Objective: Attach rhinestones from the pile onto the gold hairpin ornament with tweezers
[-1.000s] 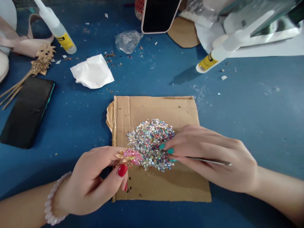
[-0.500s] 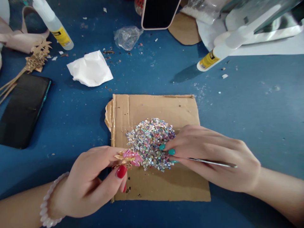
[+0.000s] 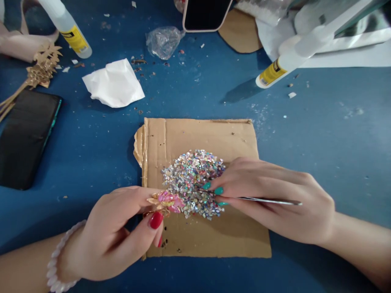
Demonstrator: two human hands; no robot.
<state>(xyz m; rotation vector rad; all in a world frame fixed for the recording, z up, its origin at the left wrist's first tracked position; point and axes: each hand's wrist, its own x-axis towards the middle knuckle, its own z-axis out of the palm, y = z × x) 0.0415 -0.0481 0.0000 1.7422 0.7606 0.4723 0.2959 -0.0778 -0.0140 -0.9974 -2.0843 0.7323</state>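
Observation:
Between the thumb and fingers of my left hand (image 3: pixel 122 234) is a small pink and gold flower ornament (image 3: pixel 168 201), held over the left edge of a glittering pile. That pile of rhinestones (image 3: pixel 192 171), in mixed silvery and coloured tones, lies on a piece of brown cardboard (image 3: pixel 207 244). My right hand (image 3: pixel 275 199) pinches a pair of metal tweezers (image 3: pixel 271 200). Their back end sticks out under my palm, while the tips reach into the rhinestones and are hard to make out.
A crumpled white paper (image 3: pixel 114 83) lies beyond the cardboard. Two glue bottles (image 3: pixel 75 38) with yellow labels stand at the back left and right. A black phone (image 3: pixel 26 138) and golden stems (image 3: pixel 39 73) are at left; another phone (image 3: pixel 206 14) and clear plastic wrap (image 3: pixel 164 42) lie farther back.
The whole view has shifted slightly. My right hand with the tweezers has moved a little to the left over the rhinestones; my left hand holds the flower ornament in nearly the same spot.

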